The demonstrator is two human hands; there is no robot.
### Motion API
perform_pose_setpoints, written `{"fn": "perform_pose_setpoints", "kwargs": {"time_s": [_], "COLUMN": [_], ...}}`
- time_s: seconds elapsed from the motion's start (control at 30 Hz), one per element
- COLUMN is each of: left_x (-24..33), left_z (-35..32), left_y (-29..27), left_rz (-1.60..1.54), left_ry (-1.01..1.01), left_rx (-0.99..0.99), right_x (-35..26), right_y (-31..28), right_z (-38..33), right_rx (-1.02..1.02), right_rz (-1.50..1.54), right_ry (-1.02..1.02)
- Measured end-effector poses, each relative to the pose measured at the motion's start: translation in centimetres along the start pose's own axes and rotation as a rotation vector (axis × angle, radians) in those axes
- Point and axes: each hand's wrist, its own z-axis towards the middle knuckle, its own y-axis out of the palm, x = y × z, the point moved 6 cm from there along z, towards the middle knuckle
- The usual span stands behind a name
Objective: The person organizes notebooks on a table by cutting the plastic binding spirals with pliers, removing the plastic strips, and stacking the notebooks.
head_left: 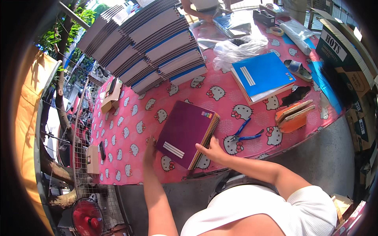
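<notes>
A small stack of spiral notebooks with a purple cover on top lies tilted at the table's near side. My left hand presses against its left edge, its fingers partly hidden beside the cover. At the coil-bound right edge, my right hand grips the stack with the thumb near the top. Blue-handled pliers rest just right of that hand. Farther right sits an orange block-like holder with a worn wooden top. Beyond the pliers lies a stack of notebooks with a blue cover.
Tall piles of spiral notebooks stand at the back left of the pink patterned table. Clear plastic wrap, a tape roll and a slipper lie behind. Cartons line the right. Another person's arm shows opposite.
</notes>
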Motion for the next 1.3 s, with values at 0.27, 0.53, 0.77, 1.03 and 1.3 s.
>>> {"fn": "perform_pose_setpoints", "kwargs": {"time_s": [0.27, 0.53, 0.77, 1.03, 1.3], "left_x": [-6.0, -6.0, -3.6, -5.5, -5.4], "left_z": [-6.7, -9.8, -17.6, -18.9, -18.5], "left_y": [1.1, 1.0, 12.5, 25.6, 25.2], "left_rz": [0.045, -0.144, 0.01, 0.283, 0.256], "left_ry": [0.024, 0.069, 0.388, 0.444, 0.436], "left_rx": [0.028, 0.313, 0.768, 0.604, 0.614], "right_x": [-0.2, -2.0, 2.1, -0.9, -1.2], "right_y": [-3.8, -6.5, -18.3, -13.4, -9.4], "right_z": [1.5, 0.9, -0.2, -2.8, -4.0], "right_rx": [-0.011, -0.216, -0.301, -0.317, -0.324], "right_rz": [0.031, -0.442, -1.117, -0.956, -1.131], "right_ry": [-0.34, -0.598, -0.637, -0.659, -0.904]}}
